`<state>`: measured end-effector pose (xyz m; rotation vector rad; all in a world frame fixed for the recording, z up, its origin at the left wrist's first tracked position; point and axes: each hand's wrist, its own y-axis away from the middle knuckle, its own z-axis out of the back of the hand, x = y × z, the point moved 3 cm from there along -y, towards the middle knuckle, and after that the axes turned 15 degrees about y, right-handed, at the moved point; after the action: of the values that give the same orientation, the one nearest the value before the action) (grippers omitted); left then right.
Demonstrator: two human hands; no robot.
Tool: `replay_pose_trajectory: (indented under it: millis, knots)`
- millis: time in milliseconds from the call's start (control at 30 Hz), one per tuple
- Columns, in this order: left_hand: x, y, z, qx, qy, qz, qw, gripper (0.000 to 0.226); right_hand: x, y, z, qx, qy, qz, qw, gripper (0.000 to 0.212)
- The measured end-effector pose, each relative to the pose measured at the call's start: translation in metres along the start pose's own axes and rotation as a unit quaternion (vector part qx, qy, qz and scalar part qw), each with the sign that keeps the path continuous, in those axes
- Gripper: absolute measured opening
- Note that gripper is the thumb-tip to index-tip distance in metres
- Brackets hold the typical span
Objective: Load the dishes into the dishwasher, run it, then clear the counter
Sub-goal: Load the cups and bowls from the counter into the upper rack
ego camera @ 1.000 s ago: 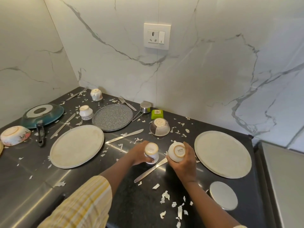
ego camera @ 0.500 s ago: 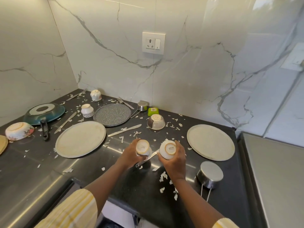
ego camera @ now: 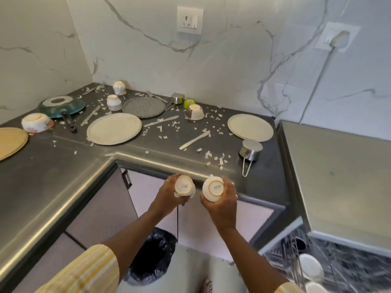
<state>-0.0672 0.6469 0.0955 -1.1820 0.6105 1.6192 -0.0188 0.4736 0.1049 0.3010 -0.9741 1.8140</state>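
We counted four cups: the left cup [ego camera: 184,186] and right cup [ego camera: 213,188] in our hands, plus a back cup [ego camera: 119,87] and a patterned cup [ego camera: 114,102] upturned on the counter [ego camera: 53,182]. There were four plates: a cream plate [ego camera: 114,129], a right plate [ego camera: 250,127], a grey plate [ego camera: 143,107] and a tan plate [ego camera: 10,142] cut off by the left edge. Two bowls lay upside down, a floral bowl [ego camera: 37,123] and a middle bowl [ego camera: 194,112]. We saw two steel pots, a small pot [ego camera: 177,98] and a wire-handled pot [ego camera: 250,150], and one overturned pan [ego camera: 61,104]. There were also three knives, a left knife [ego camera: 91,115], a middle knife [ego camera: 161,121] and a right knife [ego camera: 194,140], and one fork [ego camera: 156,96]. White scraps littered the counter.

Both held cups were cream and turned bottom up, each with a tan ring round its foot and a dark printed mark. The right one read SISTA and looked rounder; the left looked narrower.

Our left hand [ego camera: 167,195] wrapped its fingers round the left cup's side. Our right hand [ego camera: 224,206] cupped the right cup from behind, thumb and fingers curled round it. Both arms reached forward. The hands sat side by side with a narrow gap between the cups, in the air just off the counter's front edge, above the cabinet doors. A blurred rack [ego camera: 275,253] showed at lower right.
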Motion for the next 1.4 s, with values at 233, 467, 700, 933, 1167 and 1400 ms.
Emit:
replay_pose_trajectory:
  millis: [233,467,700,933,1167,1400]
  knots:
    - [-0.004,0.071,-0.068,0.09,0.039,0.0,0.995,0.067,-0.049,0.085,0.05,0.018,0.054,-0.069,0.996,0.084]
    - [-0.004,0.107,-0.166,0.199,0.055,0.039,0.978,0.067,-0.121,0.141,0.098,-0.006,0.098,-0.183,0.978,0.079]
    - [-0.023,0.132,-0.279,0.292,0.105,0.08,0.947,0.072,-0.221,0.18,0.151,-0.061,0.175,-0.299,0.936,0.083]
    - [-0.048,0.125,-0.403,0.385,0.065,0.065,0.918,0.071,-0.323,0.188,0.2,-0.091,0.201,-0.389,0.894,0.084]
    - [-0.054,0.089,-0.51,0.401,-0.011,0.006,0.916,0.075,-0.409,0.175,0.203,-0.063,0.137,-0.475,0.867,0.085]
    - [-0.04,0.07,-0.585,0.464,-0.087,-0.042,0.88,0.083,-0.46,0.174,0.173,-0.005,0.102,-0.506,0.856,0.082]
